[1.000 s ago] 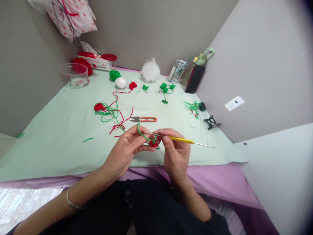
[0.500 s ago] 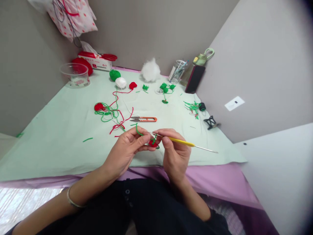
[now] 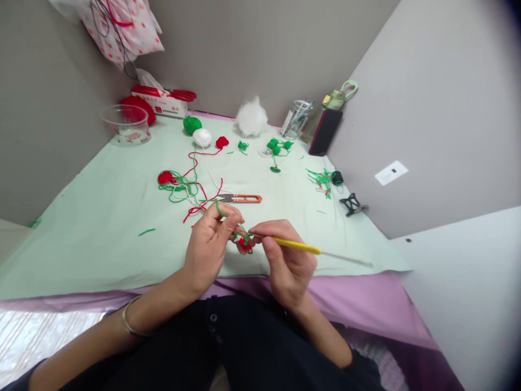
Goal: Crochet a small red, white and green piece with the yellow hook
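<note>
My left hand pinches a small crochet piece in red, green and white, and a strand of green yarn runs over its index finger. In my right hand is a crochet hook with a yellow handle, held like a pen. The hook's working tip points left and meets the green yarn at the top of the piece; its exact place in the stitches is too small to tell. Just beyond my hands lie orange-handled thread snips.
Tangled red, green and white yarn lies left of the snips. Behind are yarn balls, white stuffing, green crocheted pieces and a clear tub. A phone leans on a bottle; a black stand is at right.
My left hand has turned more upright and the crochet piece has shifted slightly left and down. The hook has moved a little lower, its rear end swinging down to the right.
</note>
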Available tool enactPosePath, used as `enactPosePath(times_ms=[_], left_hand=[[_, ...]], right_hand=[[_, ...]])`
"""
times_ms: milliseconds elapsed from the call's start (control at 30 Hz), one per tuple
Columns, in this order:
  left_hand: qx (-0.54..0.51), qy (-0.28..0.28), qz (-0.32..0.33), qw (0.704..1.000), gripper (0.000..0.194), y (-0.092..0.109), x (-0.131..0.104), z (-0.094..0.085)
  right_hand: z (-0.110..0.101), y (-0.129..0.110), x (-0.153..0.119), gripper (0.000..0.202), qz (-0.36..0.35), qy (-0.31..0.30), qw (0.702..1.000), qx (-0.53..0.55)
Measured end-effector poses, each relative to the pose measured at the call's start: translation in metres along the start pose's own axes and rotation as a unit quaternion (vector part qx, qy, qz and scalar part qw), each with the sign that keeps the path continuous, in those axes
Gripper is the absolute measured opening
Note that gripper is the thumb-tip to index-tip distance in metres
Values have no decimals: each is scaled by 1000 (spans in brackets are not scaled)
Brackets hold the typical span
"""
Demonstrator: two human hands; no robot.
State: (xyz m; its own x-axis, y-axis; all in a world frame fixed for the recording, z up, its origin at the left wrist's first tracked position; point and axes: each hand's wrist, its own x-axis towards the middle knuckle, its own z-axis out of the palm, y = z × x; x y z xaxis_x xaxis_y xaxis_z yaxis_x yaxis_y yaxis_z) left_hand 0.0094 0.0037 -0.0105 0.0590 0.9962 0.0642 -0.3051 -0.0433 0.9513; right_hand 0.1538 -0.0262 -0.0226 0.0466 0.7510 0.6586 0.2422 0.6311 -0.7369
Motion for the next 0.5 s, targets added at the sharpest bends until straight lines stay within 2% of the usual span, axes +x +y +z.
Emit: enactPosePath(times_ms=[100,167,267,333,500], left_hand=[[-5,37,19,999,32,0,1,4],[-44,46,-7,998,30,0,1,7],[-126,35,-64,989,28,0,3,11],[-142,15,-86,986,28,-2,3,12],[-86,-63,-65,992,29,-5,-2,8]], right_hand=[[5,7,-9,42,-111,27,978,-177],[8,14,-14,51,-146,53,959,-236],[13,24,-16,54,-156,70,961,-219],[15,25,-15,51,-154,85,967,-185],[14,22,-7,40,-110,117,981,-107]])
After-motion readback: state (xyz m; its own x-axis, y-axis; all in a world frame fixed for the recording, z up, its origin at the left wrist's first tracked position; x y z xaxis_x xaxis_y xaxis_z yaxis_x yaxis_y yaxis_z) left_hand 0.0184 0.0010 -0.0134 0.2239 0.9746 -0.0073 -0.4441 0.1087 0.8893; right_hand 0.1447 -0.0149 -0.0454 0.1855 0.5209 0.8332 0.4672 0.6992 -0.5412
